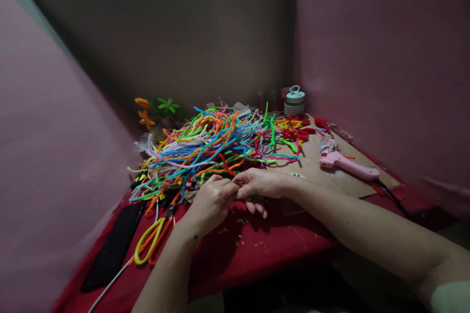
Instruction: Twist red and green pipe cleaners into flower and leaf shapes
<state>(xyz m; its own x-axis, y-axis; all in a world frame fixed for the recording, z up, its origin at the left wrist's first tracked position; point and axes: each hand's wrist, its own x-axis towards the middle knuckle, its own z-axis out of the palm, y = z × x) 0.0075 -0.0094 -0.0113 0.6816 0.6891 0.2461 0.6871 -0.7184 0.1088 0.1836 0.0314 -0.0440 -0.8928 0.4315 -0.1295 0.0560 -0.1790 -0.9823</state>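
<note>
Just in front of a big heap of colourful pipe cleaners, my two hands meet at the fingertips. My left hand is closed, its back toward me and its fingers pressed together. My right hand pinches with thumb and forefinger at the same spot, while its lower fingers curl out beneath. Whatever lies between the fingertips is hidden or too small to name. A red pipe cleaner ends close behind the hands. Scissors with yellow and orange-red handles lie left of my left wrist.
A black phone and a white cable lie on the red cloth at left. On the brown board rests a pink glue gun with a black cord. A pale teal container and orange pipe-cleaner flowers stand behind.
</note>
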